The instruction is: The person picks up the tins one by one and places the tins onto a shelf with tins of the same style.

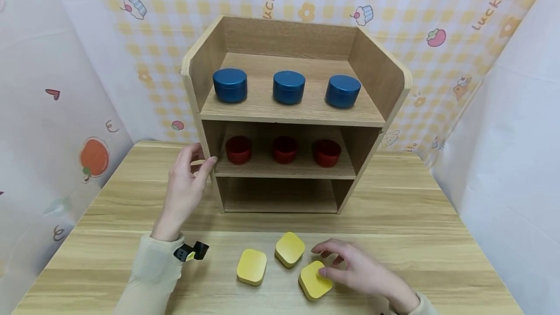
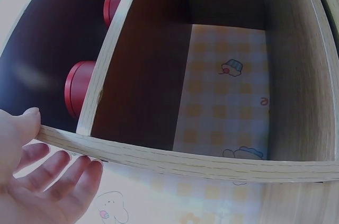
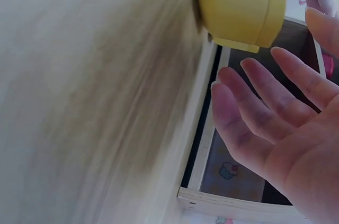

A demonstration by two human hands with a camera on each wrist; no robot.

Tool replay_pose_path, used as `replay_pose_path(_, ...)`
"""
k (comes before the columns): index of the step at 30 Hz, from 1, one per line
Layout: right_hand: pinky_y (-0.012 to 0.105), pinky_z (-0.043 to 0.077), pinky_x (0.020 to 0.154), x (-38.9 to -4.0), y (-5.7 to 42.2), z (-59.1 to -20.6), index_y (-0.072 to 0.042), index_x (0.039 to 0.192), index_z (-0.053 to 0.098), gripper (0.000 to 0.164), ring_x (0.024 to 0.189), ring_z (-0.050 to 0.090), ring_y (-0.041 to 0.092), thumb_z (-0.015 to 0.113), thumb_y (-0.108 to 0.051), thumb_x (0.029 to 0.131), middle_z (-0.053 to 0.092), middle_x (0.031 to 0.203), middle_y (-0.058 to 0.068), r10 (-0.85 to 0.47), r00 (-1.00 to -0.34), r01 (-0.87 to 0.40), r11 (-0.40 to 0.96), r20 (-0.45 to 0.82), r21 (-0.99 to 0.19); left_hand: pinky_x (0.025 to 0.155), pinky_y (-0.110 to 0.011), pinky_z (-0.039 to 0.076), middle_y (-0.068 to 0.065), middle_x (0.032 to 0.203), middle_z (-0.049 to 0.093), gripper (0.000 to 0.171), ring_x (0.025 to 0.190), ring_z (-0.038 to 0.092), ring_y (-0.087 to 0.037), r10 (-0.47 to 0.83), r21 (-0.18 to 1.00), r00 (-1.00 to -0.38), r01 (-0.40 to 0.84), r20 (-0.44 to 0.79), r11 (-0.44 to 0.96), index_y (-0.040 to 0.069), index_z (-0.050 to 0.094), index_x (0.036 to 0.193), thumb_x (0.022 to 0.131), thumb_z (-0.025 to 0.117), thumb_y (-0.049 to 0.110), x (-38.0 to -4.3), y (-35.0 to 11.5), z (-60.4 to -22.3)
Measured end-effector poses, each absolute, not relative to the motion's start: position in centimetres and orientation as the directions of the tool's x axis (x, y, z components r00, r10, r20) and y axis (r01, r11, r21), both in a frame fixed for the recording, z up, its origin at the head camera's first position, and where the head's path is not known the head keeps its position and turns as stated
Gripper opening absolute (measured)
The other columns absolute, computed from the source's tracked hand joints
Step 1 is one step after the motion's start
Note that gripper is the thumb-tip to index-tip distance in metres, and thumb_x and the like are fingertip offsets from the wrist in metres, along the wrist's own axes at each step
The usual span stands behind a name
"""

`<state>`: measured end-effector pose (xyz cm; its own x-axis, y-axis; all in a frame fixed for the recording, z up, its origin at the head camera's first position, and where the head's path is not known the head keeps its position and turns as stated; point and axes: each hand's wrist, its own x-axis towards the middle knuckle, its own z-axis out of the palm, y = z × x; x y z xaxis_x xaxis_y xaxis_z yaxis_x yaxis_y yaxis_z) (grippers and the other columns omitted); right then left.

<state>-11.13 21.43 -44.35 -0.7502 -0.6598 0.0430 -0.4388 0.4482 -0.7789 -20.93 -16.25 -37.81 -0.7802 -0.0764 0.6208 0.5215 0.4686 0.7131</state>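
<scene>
Clearly, the nearest yellow box (image 1: 312,282) lies just left of the right hand (image 1: 353,267), well inside the right edge of the worktop (image 1: 415,218); squarish, it shows no long axis. These fingers are spread, thumb over it, touch unclear; the left hand (image 1: 185,186) pinches the side of the shelf (image 1: 284,113).

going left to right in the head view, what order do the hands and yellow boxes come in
Left hand → left yellow box → middle yellow box → right yellow box → right hand
</scene>
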Motion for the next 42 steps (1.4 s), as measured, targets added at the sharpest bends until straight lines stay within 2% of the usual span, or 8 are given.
replay_pose_path(4, 0.03, 0.056, 0.076, -11.1, 21.6, -44.5, -0.006, 0.126, 0.059, 0.04, 0.099, 0.062, 0.013, 0.067, -0.028, 0.094, 0.064, 0.121, 0.007, -0.685, -0.728, -0.452, 0.445, 0.03, -0.773, 0.081, -0.015, 0.048, -0.015, 0.105, 0.057, 0.028, 0.101, 0.057, -0.025, -0.076, 0.714, -0.784, 0.516, 0.616, 0.473, -0.005, 0.055, 0.118, 0.094, 0.065, 0.006, -20.9, -16.2, -37.7)
replay_pose_path(8, 0.03, 0.055, 0.077, -11.1, 21.7, -44.5, -0.008, 0.127, 0.059, 0.044, 0.1, 0.06, 0.008, 0.069, -0.033, 0.092, 0.064, 0.118, -0.002, -0.71, -0.704, -0.476, 0.471, 0.001, -0.743, 0.081, -0.015, 0.048, -0.016, 0.105, 0.057, 0.029, 0.101, 0.057, -0.025, -0.073, 0.715, -0.786, 0.514, 0.614, 0.473, -0.006, 0.054, 0.118, 0.094, 0.065, 0.007, -20.9, -16.2, -37.7)
replay_pose_path(11, 0.028, 0.052, 0.079, -11.1, 21.8, -44.5, -0.011, 0.129, 0.059, 0.052, 0.102, 0.057, 0.006, 0.071, -0.042, 0.089, 0.062, 0.12, -0.007, -0.724, -0.69, -0.514, 0.512, -0.023, -0.688, 0.081, -0.015, 0.048, -0.016, 0.105, 0.057, 0.029, 0.1, 0.057, -0.024, -0.075, 0.717, -0.785, 0.516, 0.614, 0.47, -0.005, 0.055, 0.118, 0.094, 0.065, 0.006, -20.8, -16.2, -37.7)
replay_pose_path(16, 0.028, 0.049, 0.086, -11.1, 21.8, -44.6, -0.014, 0.131, 0.057, 0.063, 0.109, 0.055, 0.007, 0.073, -0.05, 0.083, 0.06, 0.125, -0.008, -0.744, -0.666, -0.576, 0.55, -0.042, -0.606, 0.081, -0.014, 0.048, -0.015, 0.105, 0.057, 0.029, 0.1, 0.057, -0.024, -0.072, 0.713, -0.783, 0.521, 0.618, 0.469, -0.005, 0.055, 0.119, 0.094, 0.065, 0.006, -20.9, -16.2, -37.7)
replay_pose_path(20, 0.03, 0.049, 0.091, -11.2, 21.8, -44.7, -0.013, 0.133, 0.056, 0.066, 0.11, 0.054, 0.007, 0.076, -0.047, 0.081, 0.058, 0.125, -0.01, -0.765, -0.639, -0.578, 0.548, -0.082, -0.604, 0.081, -0.013, 0.047, -0.015, 0.105, 0.057, 0.029, 0.1, 0.057, -0.025, -0.07, 0.716, -0.787, 0.515, 0.613, 0.471, -0.005, 0.055, 0.119, 0.095, 0.064, 0.007, -20.8, -16.3, -37.7)
replay_pose_path(26, 0.029, 0.048, 0.091, -11.4, 21.7, -44.7, -0.015, 0.133, 0.056, 0.064, 0.11, 0.053, 0.007, 0.081, -0.039, 0.079, 0.057, 0.125, -0.012, -0.769, -0.63, -0.595, 0.565, -0.105, -0.571, 0.08, -0.016, 0.048, -0.015, 0.105, 0.057, 0.029, 0.1, 0.057, -0.023, -0.074, 0.718, -0.789, 0.511, 0.61, 0.472, -0.005, 0.055, 0.119, 0.094, 0.065, 0.007, -20.8, -16.3, -37.8)
replay_pose_path(37, 0.031, 0.05, 0.093, -12.2, 21.2, -42.8, -0.014, 0.133, 0.056, 0.06, 0.113, 0.055, 0.008, 0.08, -0.033, 0.081, 0.057, 0.128, -0.01, -0.805, -0.583, -0.634, 0.535, -0.108, -0.558, 0.081, -0.014, 0.047, -0.014, 0.104, 0.057, 0.028, 0.1, 0.057, -0.024, -0.07, 0.71, -0.781, 0.522, 0.621, 0.473, -0.004, 0.055, 0.119, 0.095, 0.064, 0.006, -21.0, -16.3, -37.6)
replay_pose_path(42, 0.037, 0.049, 0.096, -12.6, 20.7, -41.1, -0.017, 0.135, 0.055, 0.061, 0.117, 0.054, 0.014, 0.079, -0.036, 0.082, 0.057, 0.13, -0.01, -0.776, -0.625, -0.636, 0.569, -0.085, -0.521, 0.08, -0.013, 0.047, -0.014, 0.103, 0.057, 0.028, 0.099, 0.057, -0.024, -0.071, 0.708, -0.778, 0.524, 0.624, 0.475, -0.005, 0.055, 0.118, 0.094, 0.065, 0.006, -20.9, -16.2, -37.8)
